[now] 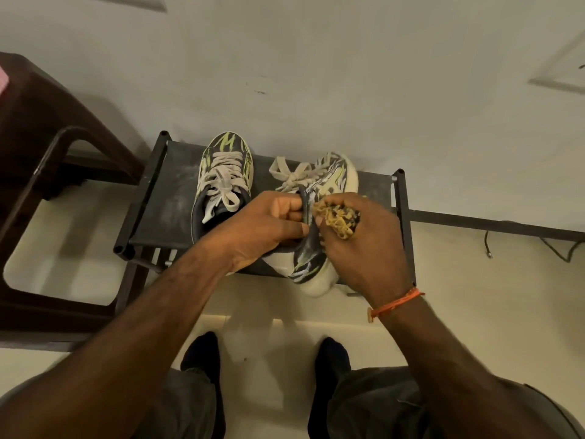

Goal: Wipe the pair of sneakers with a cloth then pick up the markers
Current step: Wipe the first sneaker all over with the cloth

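Now the left hand fingers pinch the tilted zebra-striped sneaker's collar, right hand fingers clutching the yellow cloth.

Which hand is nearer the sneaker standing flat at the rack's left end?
Left. The left hand grips the collar of the tilted sneaker, just right of the flat sneaker. The right hand, holding the cloth, lies beyond the tilted sneaker.

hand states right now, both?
Left hand: closed, gripping the collar of the right-hand sneaker.
Right hand: closed, holding the yellow cloth against that sneaker's side.
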